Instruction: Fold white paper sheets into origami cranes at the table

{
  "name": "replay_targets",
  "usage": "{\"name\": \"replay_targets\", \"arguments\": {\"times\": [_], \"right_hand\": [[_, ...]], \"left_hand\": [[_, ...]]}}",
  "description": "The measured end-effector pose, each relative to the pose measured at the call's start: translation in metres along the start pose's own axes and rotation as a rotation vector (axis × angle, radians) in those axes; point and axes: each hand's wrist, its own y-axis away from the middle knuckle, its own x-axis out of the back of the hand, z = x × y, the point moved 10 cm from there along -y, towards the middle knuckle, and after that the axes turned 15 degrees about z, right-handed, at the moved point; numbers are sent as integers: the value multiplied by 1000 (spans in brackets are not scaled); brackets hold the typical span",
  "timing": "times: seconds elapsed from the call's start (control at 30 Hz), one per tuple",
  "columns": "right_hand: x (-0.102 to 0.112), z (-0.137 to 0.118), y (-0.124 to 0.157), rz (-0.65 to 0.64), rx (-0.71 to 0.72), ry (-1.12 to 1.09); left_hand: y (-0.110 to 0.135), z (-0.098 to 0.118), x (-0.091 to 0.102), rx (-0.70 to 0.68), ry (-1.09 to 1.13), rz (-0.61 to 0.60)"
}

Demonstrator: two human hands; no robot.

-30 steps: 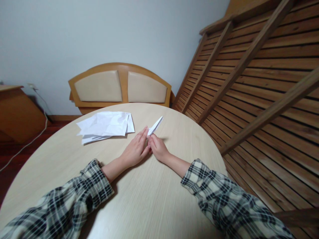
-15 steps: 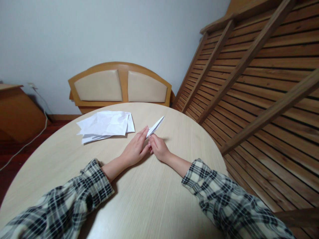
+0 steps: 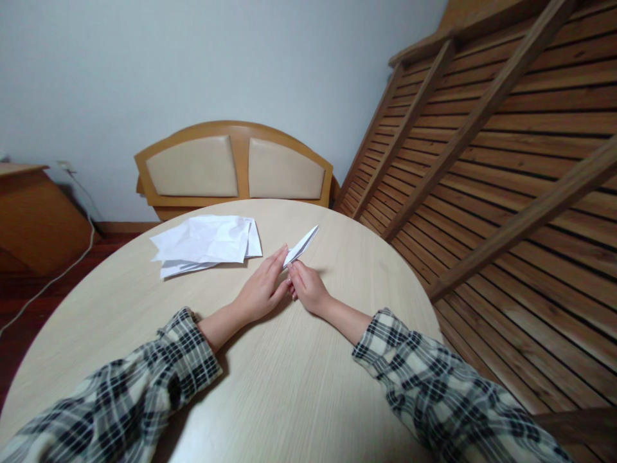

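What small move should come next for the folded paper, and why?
Perhaps slide the left hand along the folded paper toward its far tip, pressing gently: its layers look slightly parted there, while the right hand seems to pinch the near end.

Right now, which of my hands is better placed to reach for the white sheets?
Probably your left hand: it's nearer the white sheets; your right hand is farther off, and both touch the folded paper.

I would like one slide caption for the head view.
Left hand and right hand on folded paper, white sheets lying nearby.
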Motion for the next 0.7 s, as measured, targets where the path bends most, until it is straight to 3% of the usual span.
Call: {"name": "replay_targets", "arguments": {"times": [0.3,0.7], "right_hand": [[-1,8,-1,14,-96,-113],[-2,4,-1,7,-53,-133]], "left_hand": [[1,-2,1,-20,-15,26],[-4,-11,11,66,105,117]]}}
